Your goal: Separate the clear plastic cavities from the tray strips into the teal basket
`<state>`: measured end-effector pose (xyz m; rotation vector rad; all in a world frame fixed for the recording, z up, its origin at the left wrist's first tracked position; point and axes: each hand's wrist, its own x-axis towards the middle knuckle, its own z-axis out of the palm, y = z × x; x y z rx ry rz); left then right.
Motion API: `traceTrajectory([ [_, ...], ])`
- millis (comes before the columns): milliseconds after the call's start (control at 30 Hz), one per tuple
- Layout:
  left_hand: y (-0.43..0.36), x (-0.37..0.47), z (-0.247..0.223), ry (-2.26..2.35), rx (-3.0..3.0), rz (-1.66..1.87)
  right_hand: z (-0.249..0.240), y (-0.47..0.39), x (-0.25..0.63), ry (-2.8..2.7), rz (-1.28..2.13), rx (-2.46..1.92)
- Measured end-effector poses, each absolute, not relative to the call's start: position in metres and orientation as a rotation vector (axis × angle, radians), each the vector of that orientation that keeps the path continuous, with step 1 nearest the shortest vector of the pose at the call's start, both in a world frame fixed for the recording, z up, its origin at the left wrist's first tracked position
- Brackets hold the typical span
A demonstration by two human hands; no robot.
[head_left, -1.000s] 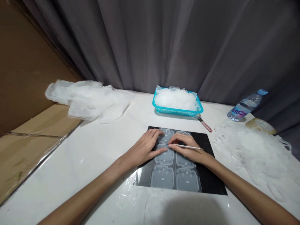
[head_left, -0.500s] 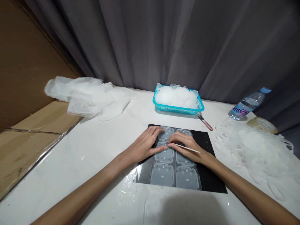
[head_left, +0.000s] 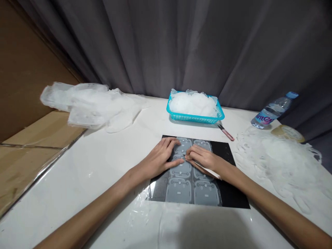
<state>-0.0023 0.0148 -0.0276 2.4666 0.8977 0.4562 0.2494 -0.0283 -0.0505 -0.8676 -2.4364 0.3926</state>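
Note:
A black board [head_left: 224, 154] lies on the white table, bearing a translucent sheet of grey rounded-square pieces [head_left: 178, 191] in two columns. My left hand [head_left: 163, 154] rests on the sheet's left side, fingers spread and thumb stretched out, holding nothing. Beside it, my right hand [head_left: 203, 157] is closed in a pinch round a slim white tool [head_left: 210, 172], whose back end points toward my right wrist. The tool's tip is hidden at the fingertips, close to the gap between the upper and middle pieces. Both hands partly cover the pieces beneath them.
Behind the board stands a turquoise basket [head_left: 195, 118] heaped with white translucent pieces. Pink-handled snips [head_left: 226, 133] lie beside it. To the right are a water bottle [head_left: 272, 112], a tape roll [head_left: 287, 134] and a pile of clear scraps [head_left: 280, 162]. Plastic bags [head_left: 95, 105] lie at back left.
The white tool has turned in my right hand and shows a broader side, its back end slightly lower. My left hand stays in place on the sheet. The view has shifted slightly.

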Motion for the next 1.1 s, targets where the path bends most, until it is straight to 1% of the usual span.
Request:
traceTrajectory([
  [167, 0.016, -0.002, -0.027, 0.919, 2.438, 0.439, -0.054, -0.028, 0.245, -2.570, 0.091, -0.833],
  [367, 0.021, -0.003, -0.038, 0.986, 2.424, 0.528, -0.041, -0.035, 0.237, -2.602, -0.136, -0.992],
  [433, 0.022, -0.003, -0.042, 1.007, 2.412, 0.542, -0.038, -0.039, 0.232, -2.656, -0.172, -1.009],
  [533, 0.022, -0.002, -0.046, 1.058, 2.395, 0.479, -0.035, -0.035, 0.227, -2.652, -0.136, -0.999],
  [633, 0.023, -0.003, -0.049, 1.066, 2.394, 0.375, -0.025, -0.005, 0.243, -2.276, -0.095, -1.159],
  [667, 0.023, -0.004, -0.050, 1.056, 2.398, 0.352, -0.018, 0.009, 0.255, -2.015, -0.127, -1.278],
  [700, 0.023, -0.005, -0.052, 1.047, 2.401, 0.339, -0.009, 0.024, 0.269, -1.870, -0.172, -1.350],
  [800, 0.024, -0.008, -0.057, 1.015, 2.411, 0.330, 0.022, 0.053, 0.311, -1.621, -0.256, -1.456],
  [867, 0.024, -0.010, -0.056, 1.002, 2.391, 0.355, 0.040, 0.054, 0.326, -1.674, -0.127, -1.491],
  [933, 0.024, -0.012, -0.050, 0.994, 2.324, 0.408, 0.051, 0.042, 0.324, -1.810, 0.136, -1.476],
  [1000, 0.023, -0.014, -0.038, 0.966, 2.198, 0.456, 0.054, 0.025, 0.310, -1.877, 0.399, -1.419],
  [1100, 0.022, -0.016, -0.018, 0.786, 1.969, 0.463, 0.053, 0.006, 0.286, -1.960, 0.693, -1.306],
])
